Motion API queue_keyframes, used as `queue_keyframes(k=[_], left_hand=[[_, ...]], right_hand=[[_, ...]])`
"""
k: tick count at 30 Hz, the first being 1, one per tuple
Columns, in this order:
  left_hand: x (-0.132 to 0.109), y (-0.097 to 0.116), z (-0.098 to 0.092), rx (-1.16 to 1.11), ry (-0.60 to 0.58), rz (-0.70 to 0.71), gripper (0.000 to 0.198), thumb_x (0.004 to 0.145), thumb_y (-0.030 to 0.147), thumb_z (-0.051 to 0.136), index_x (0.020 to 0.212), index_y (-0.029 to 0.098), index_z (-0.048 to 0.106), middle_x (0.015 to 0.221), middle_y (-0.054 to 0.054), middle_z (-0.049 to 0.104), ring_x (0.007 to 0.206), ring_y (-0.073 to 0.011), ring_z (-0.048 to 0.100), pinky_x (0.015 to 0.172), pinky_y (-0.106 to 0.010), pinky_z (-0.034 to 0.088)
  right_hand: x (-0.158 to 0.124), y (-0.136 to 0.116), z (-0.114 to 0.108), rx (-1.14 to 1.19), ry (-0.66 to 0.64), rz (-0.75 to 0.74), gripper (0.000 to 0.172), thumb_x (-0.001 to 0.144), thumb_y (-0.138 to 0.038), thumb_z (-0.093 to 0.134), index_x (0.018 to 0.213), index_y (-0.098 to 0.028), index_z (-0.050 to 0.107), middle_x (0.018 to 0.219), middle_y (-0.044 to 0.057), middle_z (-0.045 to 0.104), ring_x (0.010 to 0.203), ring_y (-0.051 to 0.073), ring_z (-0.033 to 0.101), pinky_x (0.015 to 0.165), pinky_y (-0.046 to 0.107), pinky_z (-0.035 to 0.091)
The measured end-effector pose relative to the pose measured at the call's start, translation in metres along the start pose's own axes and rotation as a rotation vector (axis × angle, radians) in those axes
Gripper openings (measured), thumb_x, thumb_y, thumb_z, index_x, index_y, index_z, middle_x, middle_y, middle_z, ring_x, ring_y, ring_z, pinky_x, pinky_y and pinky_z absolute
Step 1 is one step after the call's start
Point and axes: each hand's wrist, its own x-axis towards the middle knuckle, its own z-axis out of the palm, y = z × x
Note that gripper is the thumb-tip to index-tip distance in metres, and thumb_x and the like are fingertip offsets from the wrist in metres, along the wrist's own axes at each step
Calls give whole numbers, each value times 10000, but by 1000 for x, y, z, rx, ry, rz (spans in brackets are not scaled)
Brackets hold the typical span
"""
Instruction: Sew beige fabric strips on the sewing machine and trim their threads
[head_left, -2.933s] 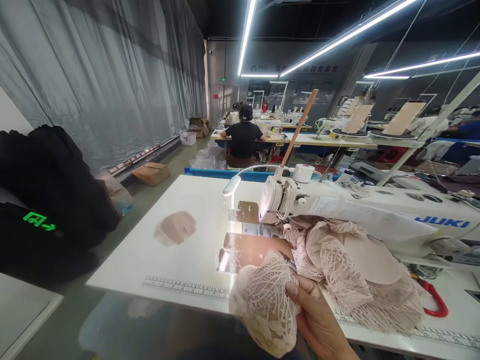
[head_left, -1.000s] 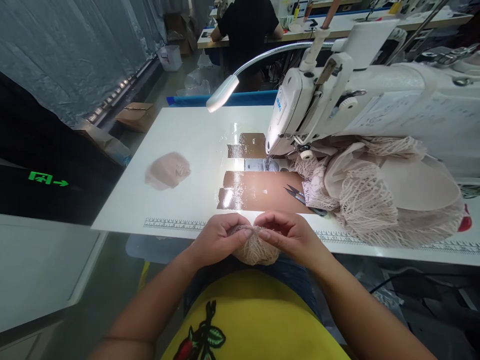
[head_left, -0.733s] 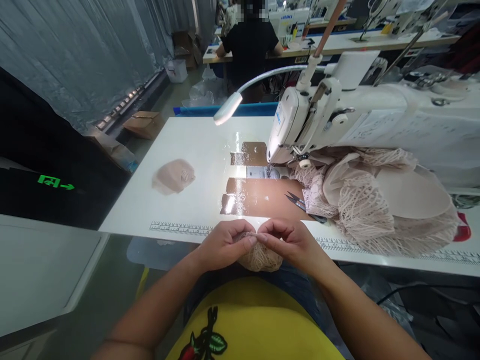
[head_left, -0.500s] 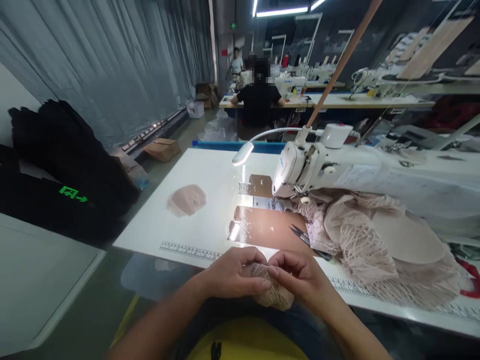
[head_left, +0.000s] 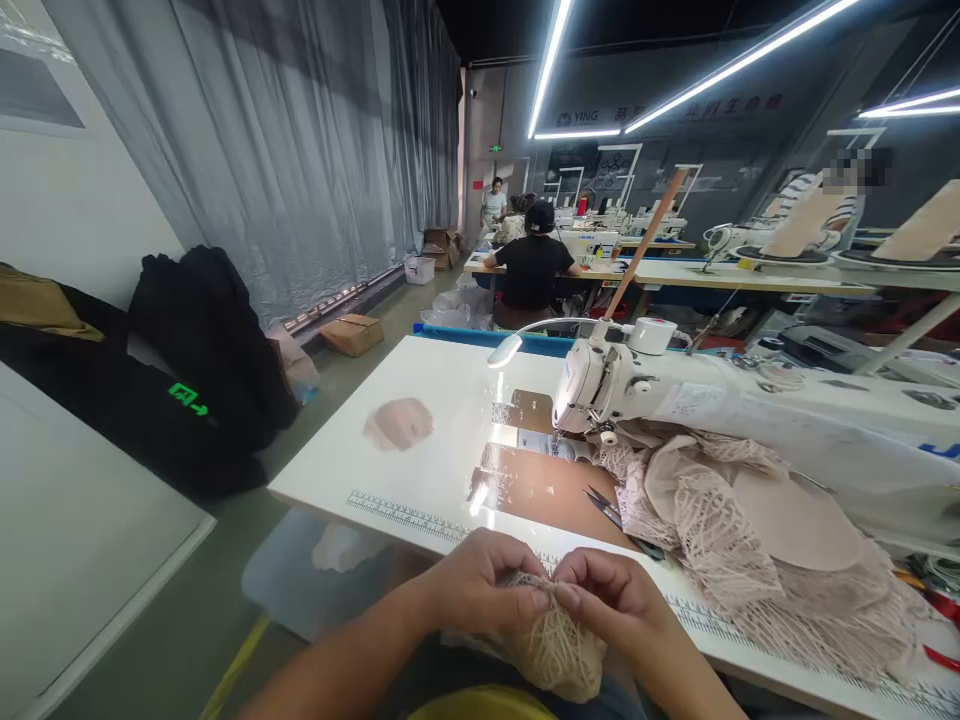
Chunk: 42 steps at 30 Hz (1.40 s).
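Between finger and thumb, my left hand [head_left: 491, 590] pinches the upper edge of a beige lace piece [head_left: 566, 650]. My right hand [head_left: 611, 600] pinches the same edge, its fingertips close beside those of the left. The lace hangs below both hands at the front edge of the white table [head_left: 442, 385]. Beyond them stands a white sewing machine [head_left: 581, 385] with a lit lamp. A heap of beige lace and plain fabric [head_left: 787, 520] lies to its right. Dark snips [head_left: 604, 505] rest beside the heap. A thin beige piece [head_left: 401, 424] lies on the left of the table.
Under the table's left side is a translucent bin [head_left: 300, 575]. A cardboard box [head_left: 352, 334] sits on the floor near the curtain. A person in black [head_left: 534, 265] sits at another sewing table ahead; other people are further back.
The view has tilted up, showing more ceiling lights. Both hands still pinch the lace, and more of it shows hanging below them.
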Motion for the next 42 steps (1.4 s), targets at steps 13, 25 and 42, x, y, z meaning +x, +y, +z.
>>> queue_keyframes(k=[13,25,42], left_hand=[[9,-17,15,-497,166,-250,385,555,387,809,651,112,556,552,26,495,498,-65,402,531,-216,288],[26,-31,6,-597,160,-282,358,547,339,816,652,107,565,582,4,533,527,-85,446,566,-235,323],[25,-30,5,-637,222,-335,343,497,313,809,612,109,559,539,9,525,502,-82,438,548,-231,321]], right_hand=[[15,17,-3,200,-28,109,426,609,-525,764,620,-159,546,543,-28,454,513,88,350,493,230,259],[33,19,-16,128,-25,157,426,622,-549,739,622,-162,560,556,-39,415,555,95,324,526,234,255],[41,25,-11,149,-40,210,456,597,-573,742,625,-169,532,543,-46,387,545,93,318,525,231,251]])
